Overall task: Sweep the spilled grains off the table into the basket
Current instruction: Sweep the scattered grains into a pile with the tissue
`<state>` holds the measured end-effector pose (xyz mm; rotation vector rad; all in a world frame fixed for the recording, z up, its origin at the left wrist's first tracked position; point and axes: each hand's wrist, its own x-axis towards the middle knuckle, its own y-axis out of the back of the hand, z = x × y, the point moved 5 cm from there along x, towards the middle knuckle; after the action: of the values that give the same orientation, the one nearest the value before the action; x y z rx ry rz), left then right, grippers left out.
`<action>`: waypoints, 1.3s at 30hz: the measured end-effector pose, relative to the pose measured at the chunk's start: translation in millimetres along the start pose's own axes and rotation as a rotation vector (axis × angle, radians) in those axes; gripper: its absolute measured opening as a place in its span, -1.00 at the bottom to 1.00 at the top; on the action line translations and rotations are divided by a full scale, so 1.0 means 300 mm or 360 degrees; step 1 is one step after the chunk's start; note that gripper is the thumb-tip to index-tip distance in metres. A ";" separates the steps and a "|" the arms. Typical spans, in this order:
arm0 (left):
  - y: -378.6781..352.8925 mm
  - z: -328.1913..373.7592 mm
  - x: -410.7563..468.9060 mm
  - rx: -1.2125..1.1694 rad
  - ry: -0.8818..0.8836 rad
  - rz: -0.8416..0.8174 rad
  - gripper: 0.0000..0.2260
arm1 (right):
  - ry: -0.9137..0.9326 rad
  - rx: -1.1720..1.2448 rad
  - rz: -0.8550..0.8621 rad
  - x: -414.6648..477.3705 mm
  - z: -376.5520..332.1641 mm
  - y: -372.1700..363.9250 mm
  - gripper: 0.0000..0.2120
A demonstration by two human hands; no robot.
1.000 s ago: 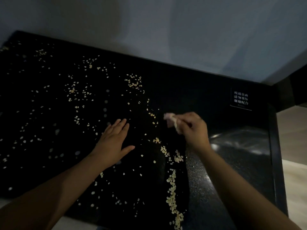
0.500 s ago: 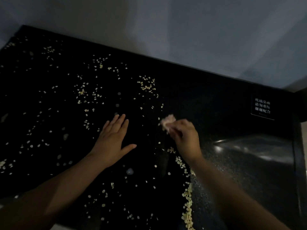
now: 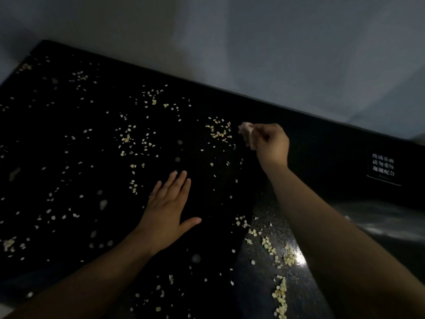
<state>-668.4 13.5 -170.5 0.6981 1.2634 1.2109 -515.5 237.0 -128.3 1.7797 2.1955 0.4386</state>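
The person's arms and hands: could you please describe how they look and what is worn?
Nothing is worn: the left hand and right hand have no gloves, and the left forearm and right forearm are sleeveless to the frame's edge. No watch or ring shows in the dim light.

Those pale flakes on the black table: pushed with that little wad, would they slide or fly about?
Likely they slide easily: the table looks smooth and glossy, and some grains already lie gathered in a line. They look small, flat and light, so a quick stroke may scatter them. The wad the right hand pinches looks soft; a few may slip past.
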 end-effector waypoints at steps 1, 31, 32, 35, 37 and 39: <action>-0.003 -0.001 0.000 -0.0016 -0.0001 0.0010 -0.13 | -0.0035 -0.0021 0.0003 0.016 0.032 -0.027 -0.90; 0.152 -0.129 0.016 -0.0552 -0.0076 0.0154 -0.42 | 0.0208 -0.0420 -0.0193 0.064 0.010 -0.229 -0.87; 0.162 -0.141 0.021 -0.0529 -0.0051 0.0192 -0.47 | 0.0344 -0.0428 -0.0278 0.004 0.010 -0.233 -0.88; 0.187 -0.174 0.034 -0.0475 0.0021 0.0237 -0.45 | 0.0354 -0.0344 -0.0481 -0.179 0.038 -0.221 -0.83; 0.191 -0.190 0.042 -0.0433 0.0020 0.0202 -0.43 | 0.0163 -0.0207 -0.0547 -0.272 0.042 -0.202 -0.80; 0.188 -0.198 0.049 -0.0398 -0.0005 0.0129 -0.41 | 0.0023 -0.0033 -0.0440 -0.307 0.025 -0.179 -0.80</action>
<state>-742.9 30.4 -137.3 0.5712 1.0658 1.4053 -542.0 136.7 -154.4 1.4358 2.3905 0.4095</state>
